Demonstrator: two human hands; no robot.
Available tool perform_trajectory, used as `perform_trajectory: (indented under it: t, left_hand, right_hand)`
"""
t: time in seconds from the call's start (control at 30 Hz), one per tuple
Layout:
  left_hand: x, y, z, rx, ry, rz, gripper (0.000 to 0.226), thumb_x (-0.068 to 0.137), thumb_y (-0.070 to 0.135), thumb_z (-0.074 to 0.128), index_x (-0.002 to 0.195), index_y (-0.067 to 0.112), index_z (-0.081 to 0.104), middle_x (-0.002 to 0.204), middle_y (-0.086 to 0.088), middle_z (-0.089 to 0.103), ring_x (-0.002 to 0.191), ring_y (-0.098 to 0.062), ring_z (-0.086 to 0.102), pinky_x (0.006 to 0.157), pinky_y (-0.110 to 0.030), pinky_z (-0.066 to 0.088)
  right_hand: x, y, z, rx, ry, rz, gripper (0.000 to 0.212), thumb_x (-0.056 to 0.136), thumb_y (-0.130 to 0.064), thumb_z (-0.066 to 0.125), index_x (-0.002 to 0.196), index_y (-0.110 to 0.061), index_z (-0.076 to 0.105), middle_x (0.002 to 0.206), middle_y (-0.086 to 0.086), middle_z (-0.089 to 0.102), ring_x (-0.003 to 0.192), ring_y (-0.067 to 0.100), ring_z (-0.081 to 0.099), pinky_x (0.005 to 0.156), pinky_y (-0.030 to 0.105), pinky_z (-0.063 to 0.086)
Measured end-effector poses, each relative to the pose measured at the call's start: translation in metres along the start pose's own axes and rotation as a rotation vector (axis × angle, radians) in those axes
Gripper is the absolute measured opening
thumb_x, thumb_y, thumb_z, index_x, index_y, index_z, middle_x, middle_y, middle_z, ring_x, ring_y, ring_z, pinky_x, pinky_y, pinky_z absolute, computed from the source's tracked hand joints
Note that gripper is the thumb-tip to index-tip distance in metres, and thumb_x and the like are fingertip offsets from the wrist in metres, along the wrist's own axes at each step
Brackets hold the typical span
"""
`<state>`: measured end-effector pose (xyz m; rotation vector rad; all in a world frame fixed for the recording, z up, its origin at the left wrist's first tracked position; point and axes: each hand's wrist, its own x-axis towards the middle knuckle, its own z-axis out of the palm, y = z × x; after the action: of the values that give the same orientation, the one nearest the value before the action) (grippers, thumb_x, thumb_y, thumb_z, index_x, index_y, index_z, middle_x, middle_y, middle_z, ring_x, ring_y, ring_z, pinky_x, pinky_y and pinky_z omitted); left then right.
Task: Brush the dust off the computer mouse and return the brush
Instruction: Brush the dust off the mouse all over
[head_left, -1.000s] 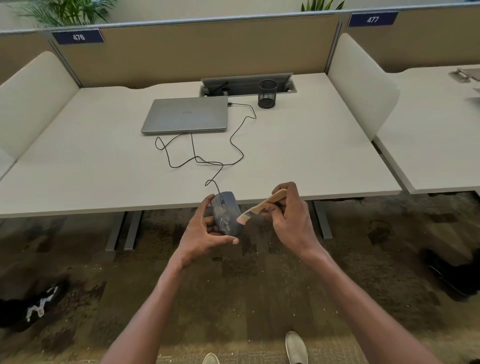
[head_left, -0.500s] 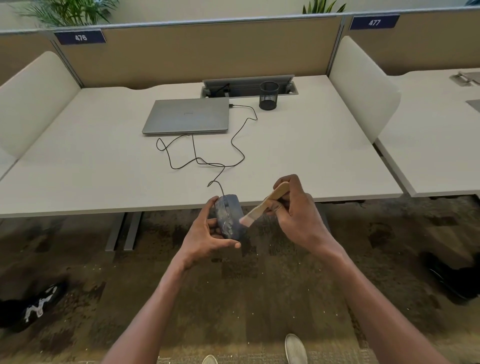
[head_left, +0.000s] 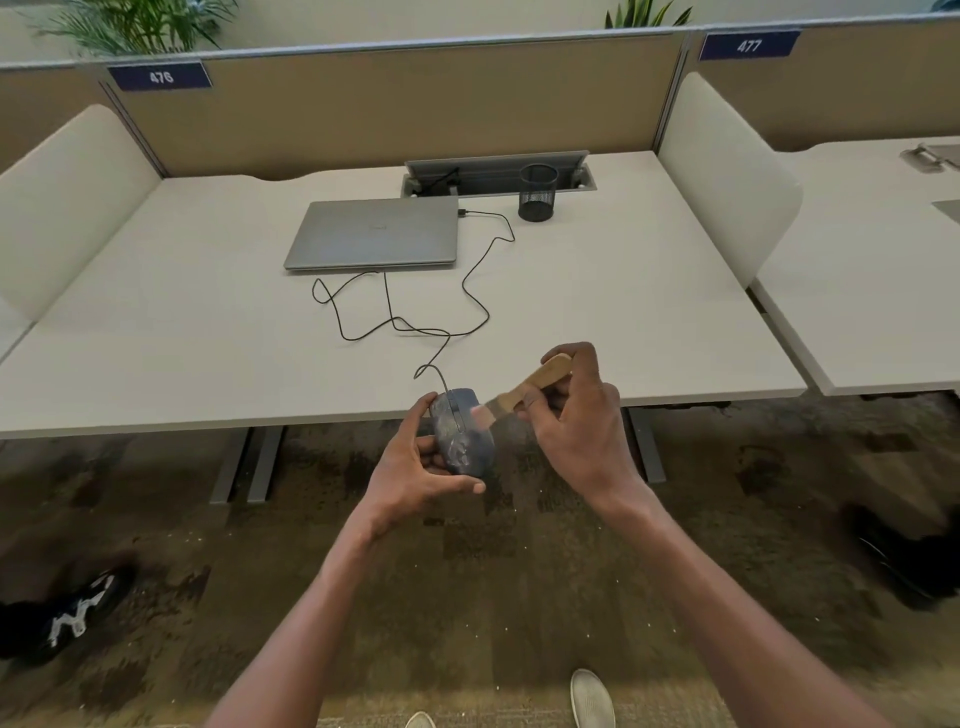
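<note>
Fingers (head_left: 530, 399) of right hand (head_left: 576, 431) pinched round wooden brush (head_left: 524, 387), bristles against dusty mouse (head_left: 460, 434).

Left hand (head_left: 415, 467) wrapped round the mouse's underside, thumb curled beneath its near end, held in the air just past the counter (head_left: 208, 338) edge, above carpet. Bristle tip blurred, apparently touching the mouse's right upper side. Black cable (head_left: 415, 327) looping back across the counter to closed laptop (head_left: 376, 234); mesh pen cup (head_left: 537, 192) just right of it.
</note>
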<state>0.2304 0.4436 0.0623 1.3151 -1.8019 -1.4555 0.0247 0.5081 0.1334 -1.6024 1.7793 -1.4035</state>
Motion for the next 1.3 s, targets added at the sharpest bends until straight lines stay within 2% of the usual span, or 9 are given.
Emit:
perform_trajectory:
  t: [0.1, 0.27, 0.5, 0.63, 0.73, 0.87, 1.03, 1.1, 1.3]
  left_hand:
    - [0.002, 0.001, 0.002, 0.007, 0.013, 0.016, 0.139, 0.043, 0.038, 0.095, 0.158, 0.030, 0.018, 0.126, -0.012, 0.068, 0.091, 0.004, 0.072, 0.075, -0.010, 0.056]
    - [0.006, -0.002, 0.001, 0.014, 0.073, 0.039, 0.132, 0.048, 0.034, 0.096, 0.157, 0.028, 0.021, 0.134, -0.015, 0.063, 0.085, 0.015, 0.068, 0.072, -0.006, 0.054]
    - [0.009, -0.002, -0.001, -0.004, 0.141, 0.055, 0.133, 0.043, 0.044, 0.094, 0.155, 0.035, 0.021, 0.129, -0.017, 0.067, 0.091, -0.003, 0.071, 0.072, -0.008, 0.055]
    - [0.011, -0.002, -0.003, 0.000, 0.130, 0.054, 0.135, 0.043, 0.041, 0.095, 0.155, 0.034, 0.020, 0.130, -0.019, 0.066, 0.084, 0.007, 0.072, 0.070, -0.006, 0.053]
    - [0.011, -0.002, -0.002, 0.025, 0.118, 0.058, 0.134, 0.045, 0.040, 0.095, 0.156, 0.033, 0.020, 0.131, -0.018, 0.066, 0.083, 0.015, 0.069, 0.069, -0.005, 0.053]
    - [0.009, -0.002, -0.003, 0.016, 0.118, 0.056, 0.133, 0.045, 0.040, 0.096, 0.155, 0.035, 0.021, 0.131, -0.015, 0.066, 0.083, 0.013, 0.070, 0.068, -0.006, 0.054]
    - [0.008, -0.006, -0.006, -0.001, 0.124, 0.036, 0.135, 0.045, 0.040, 0.096, 0.156, 0.034, 0.021, 0.107, 0.005, 0.065, 0.083, 0.015, 0.069, 0.067, -0.006, 0.053]
    - [0.008, -0.006, -0.006, -0.006, 0.126, 0.032, 0.135, 0.044, 0.042, 0.096, 0.156, 0.034, 0.021, 0.109, 0.003, 0.066, 0.084, 0.012, 0.070, 0.068, -0.006, 0.054]
    - [0.005, -0.001, -0.004, -0.001, 0.125, 0.049, 0.132, 0.046, 0.036, 0.097, 0.155, 0.033, 0.022, 0.131, -0.015, 0.066, 0.087, 0.007, 0.072, 0.074, -0.010, 0.056]
  right_hand:
    - [-0.004, 0.002, 0.005, -0.026, -0.007, 0.047, 0.036, 0.097, -0.016, 0.069, 0.114, -0.024, 0.038, 0.089, 0.001, 0.069, 0.074, 0.010, 0.073, 0.059, 0.021, 0.062]
    - [-0.013, 0.010, 0.006, -0.045, -0.049, 0.109, 0.037, 0.097, -0.019, 0.069, 0.117, -0.023, 0.039, 0.097, 0.005, 0.067, 0.081, 0.014, 0.074, 0.063, 0.027, 0.064]
    - [-0.026, 0.018, 0.005, -0.122, -0.129, 0.098, 0.034, 0.097, -0.016, 0.069, 0.112, -0.025, 0.040, 0.080, -0.003, 0.066, 0.066, 0.015, 0.072, 0.052, 0.038, 0.061]
    - [-0.019, 0.013, 0.002, -0.067, -0.038, 0.066, 0.040, 0.096, -0.016, 0.070, 0.112, -0.031, 0.037, 0.086, -0.008, 0.063, 0.071, 0.008, 0.071, 0.060, 0.027, 0.063]
    - [-0.011, 0.008, 0.004, 0.005, 0.003, 0.045, 0.041, 0.097, -0.015, 0.068, 0.114, -0.031, 0.034, 0.097, 0.001, 0.067, 0.082, 0.010, 0.072, 0.066, 0.019, 0.062]
    - [-0.012, 0.013, 0.006, 0.018, -0.024, 0.097, 0.037, 0.098, -0.016, 0.067, 0.114, -0.026, 0.036, 0.101, 0.004, 0.067, 0.088, 0.017, 0.074, 0.069, 0.030, 0.065]
    - [-0.022, 0.025, 0.001, -0.070, -0.033, 0.120, 0.035, 0.098, -0.013, 0.066, 0.111, -0.025, 0.037, 0.089, 0.000, 0.067, 0.077, 0.015, 0.074, 0.062, 0.039, 0.064]
    - [-0.022, 0.026, 0.001, -0.059, -0.022, 0.127, 0.034, 0.098, -0.013, 0.066, 0.112, -0.026, 0.037, 0.090, 0.000, 0.068, 0.076, 0.016, 0.075, 0.061, 0.039, 0.064]
    - [-0.021, 0.023, 0.005, 0.062, -0.025, 0.132, 0.035, 0.097, -0.015, 0.068, 0.113, -0.024, 0.038, 0.096, 0.002, 0.070, 0.082, 0.011, 0.075, 0.063, 0.020, 0.062]
